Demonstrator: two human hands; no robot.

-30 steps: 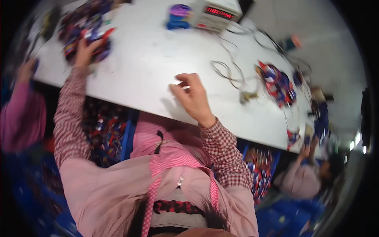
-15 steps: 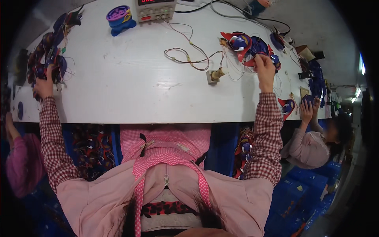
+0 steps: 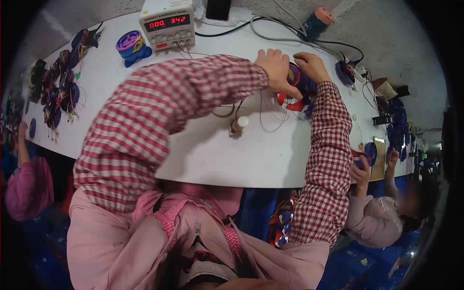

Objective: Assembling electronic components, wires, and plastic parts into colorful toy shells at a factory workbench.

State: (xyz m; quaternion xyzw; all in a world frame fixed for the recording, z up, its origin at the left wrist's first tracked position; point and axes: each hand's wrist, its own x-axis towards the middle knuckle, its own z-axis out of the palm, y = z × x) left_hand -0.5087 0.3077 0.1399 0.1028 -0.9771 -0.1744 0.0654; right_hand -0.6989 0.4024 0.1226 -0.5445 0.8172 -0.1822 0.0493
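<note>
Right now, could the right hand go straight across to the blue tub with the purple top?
Probably not straight across: the left hand and its checked sleeve lie between the right hand and the tub.

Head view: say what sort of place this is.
Likely an electronics assembly workshop: a bench power supply, wired dark purple parts heaped toward the left of the white table, and a co-worker at the right.
</note>
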